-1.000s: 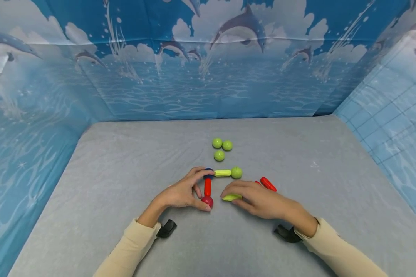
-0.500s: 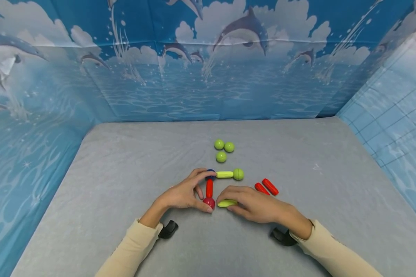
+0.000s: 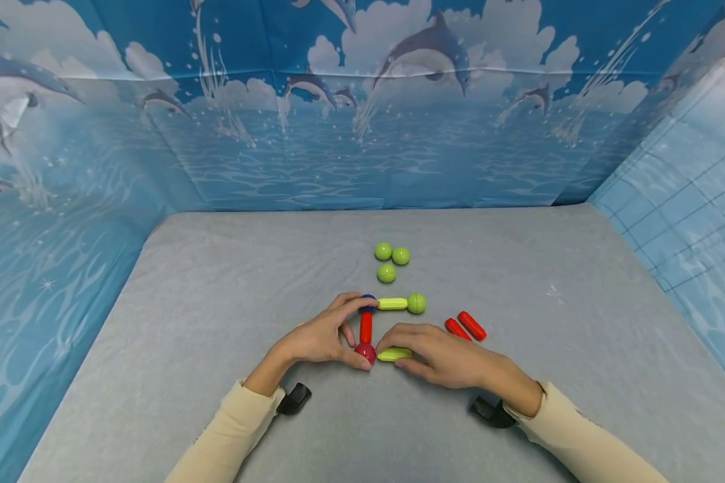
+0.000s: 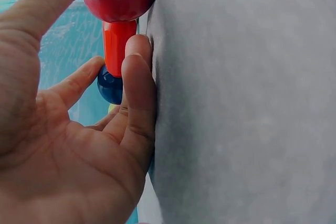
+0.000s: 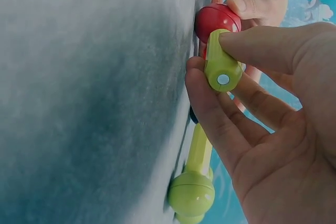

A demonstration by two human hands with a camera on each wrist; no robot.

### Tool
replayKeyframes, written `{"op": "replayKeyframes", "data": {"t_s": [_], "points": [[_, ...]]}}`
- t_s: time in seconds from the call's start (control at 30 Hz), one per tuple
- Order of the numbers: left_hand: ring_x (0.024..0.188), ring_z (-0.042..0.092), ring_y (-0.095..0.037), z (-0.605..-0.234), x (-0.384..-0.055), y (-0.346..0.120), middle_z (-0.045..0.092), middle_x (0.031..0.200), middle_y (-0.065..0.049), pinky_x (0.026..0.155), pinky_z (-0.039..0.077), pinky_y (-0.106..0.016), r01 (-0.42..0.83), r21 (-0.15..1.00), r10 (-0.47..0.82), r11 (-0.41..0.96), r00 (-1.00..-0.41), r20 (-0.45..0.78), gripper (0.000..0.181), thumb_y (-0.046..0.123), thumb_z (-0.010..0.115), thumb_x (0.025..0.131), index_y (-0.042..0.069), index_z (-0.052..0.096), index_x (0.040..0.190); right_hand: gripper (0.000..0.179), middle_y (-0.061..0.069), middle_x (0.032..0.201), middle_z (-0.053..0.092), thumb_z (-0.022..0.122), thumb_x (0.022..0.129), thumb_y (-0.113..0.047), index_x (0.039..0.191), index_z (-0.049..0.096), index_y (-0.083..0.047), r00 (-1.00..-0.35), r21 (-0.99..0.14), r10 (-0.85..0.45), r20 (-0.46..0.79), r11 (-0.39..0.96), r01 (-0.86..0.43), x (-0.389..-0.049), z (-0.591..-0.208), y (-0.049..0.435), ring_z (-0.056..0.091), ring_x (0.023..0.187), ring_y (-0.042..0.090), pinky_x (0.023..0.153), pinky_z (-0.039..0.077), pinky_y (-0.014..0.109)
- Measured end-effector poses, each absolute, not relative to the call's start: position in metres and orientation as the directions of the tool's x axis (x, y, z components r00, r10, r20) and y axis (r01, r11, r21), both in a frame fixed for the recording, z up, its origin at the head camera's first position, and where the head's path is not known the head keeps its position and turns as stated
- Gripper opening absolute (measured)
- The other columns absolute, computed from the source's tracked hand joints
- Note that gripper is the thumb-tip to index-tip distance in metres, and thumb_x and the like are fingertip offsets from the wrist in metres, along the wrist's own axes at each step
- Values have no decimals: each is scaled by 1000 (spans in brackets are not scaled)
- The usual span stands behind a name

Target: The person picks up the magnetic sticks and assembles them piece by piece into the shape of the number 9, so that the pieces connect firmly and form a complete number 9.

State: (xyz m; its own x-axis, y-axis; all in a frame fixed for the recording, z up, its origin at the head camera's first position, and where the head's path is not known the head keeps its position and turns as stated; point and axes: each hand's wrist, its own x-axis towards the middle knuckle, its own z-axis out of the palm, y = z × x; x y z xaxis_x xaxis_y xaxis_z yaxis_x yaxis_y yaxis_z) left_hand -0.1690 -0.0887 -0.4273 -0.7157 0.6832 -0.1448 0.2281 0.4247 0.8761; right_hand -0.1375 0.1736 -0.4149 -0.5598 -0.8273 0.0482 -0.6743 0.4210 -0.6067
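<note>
In the head view my left hand spans a red rod with a red ball at its near end and a blue ball at its far end. Its thumb is on the red ball, the index finger on the blue one. My right hand pinches a yellow-green rod between thumb and fingers; a round silvery disc shows in the rod's end. That rod lies end-on to the red ball; whether they touch I cannot tell. From the blue ball another yellow-green rod runs right to a green ball.
Farther back on the grey tabletop sit three loose green balls. Two red rods lie side by side just beyond the right hand. A dolphin-print curtain encloses the back and sides.
My right hand has moved the yellow-green rod left and nearer to me, up to the red ball. The red rods behind it show more fully. The left hand keeps its hold.
</note>
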Motion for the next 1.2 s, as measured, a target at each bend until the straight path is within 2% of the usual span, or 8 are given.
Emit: {"op": "replayKeyframes", "data": {"t_s": [0.23,0.33,0.5,0.57,0.63,0.83,0.97,1.2], "points": [[84,63,-16,-426,-168,-89,27,154,-2,79,48,-29,214,871,672,443,-722,-164,90,27,88,78,25,37,153,31,-14,127,61,64,99,-14,128,62,-23,-566,-609,-823,50,424,-670,-138,-417,172,57,113,2,98,51,31],[86,62,-15,-423,-167,-89,30,147,-5,81,48,-31,208,859,665,468,-723,-188,83,28,88,78,27,44,148,30,-14,126,61,64,99,-15,128,63,-23,-573,-607,-818,44,434,-666,-138,-416,173,57,114,2,98,50,32],[81,58,-14,-419,-167,-88,53,113,-4,73,46,-26,283,828,718,484,-670,-190,53,26,87,80,22,64,127,28,-14,125,62,64,99,-15,126,64,-23,-577,-602,-815,45,439,-667,-138,-415,174,58,113,2,98,51,31],[75,56,-12,-418,-167,-87,58,99,-2,66,45,-23,324,820,752,471,-633,-182,43,24,85,82,20,68,121,28,-14,124,62,65,99,-15,126,64,-22,-579,-602,-814,46,440,-666,-138,-414,174,58,112,2,97,51,31],[69,56,-10,-419,-167,-86,60,93,1,62,44,-21,344,819,775,459,-606,-179,37,23,82,84,18,70,119,29,-14,123,63,65,98,-15,126,64,-23,-582,-603,-812,43,443,-663,-139,-414,174,59,111,2,97,51,30],[68,55,-9,-422,-166,-85,59,91,0,61,44,-21,346,822,784,453,-593,-182,32,22,80,87,16,72,117,28,-14,121,64,66,98,-18,125,65,-23,-582,-613,-812,39,441,-656,-140,-413,176,60,108,2,94,52,30],[70,56,-9,-423,-166,-86,59,92,0,63,45,-22,345,829,792,440,-584,-177,31,23,80,87,16,72,116,24,-10,119,66,65,99,-25,123,66,-21,-587,-609,-806,70,432,-665,-144,-408,182,63,102,4,88,54,31],[72,57,-9,-423,-169,-86,59,93,3,65,46,-22,328,824,779,462,-593,-201,30,24,80,87,21,71,115,28,-1,118,68,65,99,-25,126,65,-15,-672,-589,-739,55,519,-619,-171,-388,199,63,96,5,81,56,33]]}}
